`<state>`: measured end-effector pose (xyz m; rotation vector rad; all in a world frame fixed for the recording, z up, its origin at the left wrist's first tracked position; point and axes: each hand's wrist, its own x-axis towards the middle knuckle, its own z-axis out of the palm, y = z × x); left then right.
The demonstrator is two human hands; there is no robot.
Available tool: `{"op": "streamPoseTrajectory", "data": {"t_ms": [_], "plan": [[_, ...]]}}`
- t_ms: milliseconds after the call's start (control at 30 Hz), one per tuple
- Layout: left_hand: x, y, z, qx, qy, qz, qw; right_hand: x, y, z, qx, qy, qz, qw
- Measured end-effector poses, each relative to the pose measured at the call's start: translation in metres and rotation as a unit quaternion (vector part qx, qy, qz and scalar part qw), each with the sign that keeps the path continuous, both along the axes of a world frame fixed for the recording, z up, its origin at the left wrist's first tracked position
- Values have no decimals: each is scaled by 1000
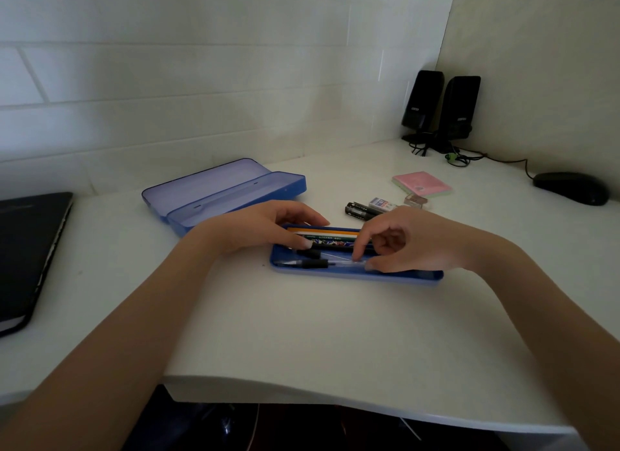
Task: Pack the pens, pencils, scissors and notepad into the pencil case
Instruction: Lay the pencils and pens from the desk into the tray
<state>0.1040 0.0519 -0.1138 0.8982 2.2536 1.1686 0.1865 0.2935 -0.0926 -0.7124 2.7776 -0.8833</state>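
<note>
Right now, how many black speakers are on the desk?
2: both upright in the far right corner, side by side, the left speaker nearer the wall, the right speaker beside it. None looks hidden.

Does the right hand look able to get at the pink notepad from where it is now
Probably yes. The right hand is over the blue tray, and the pink notepad lies in the open beyond it, with only two black pens and small items between, low enough to reach over.
</note>
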Motion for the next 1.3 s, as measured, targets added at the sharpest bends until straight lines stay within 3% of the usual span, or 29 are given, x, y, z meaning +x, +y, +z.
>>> {"op": "streamPoseTrajectory", "data": {"t_ms": [300,767,1300], "plan": [[-1,0,-3,-5,12,5,1000,1,1,2,31,-3,-6,1000],[-1,2,-4,-13,33,26,999,-6,-6,-9,71,89,-39,993],[2,1,2,-35,15,6,999,-3,-10,-8,109,107,-109,982]]}}
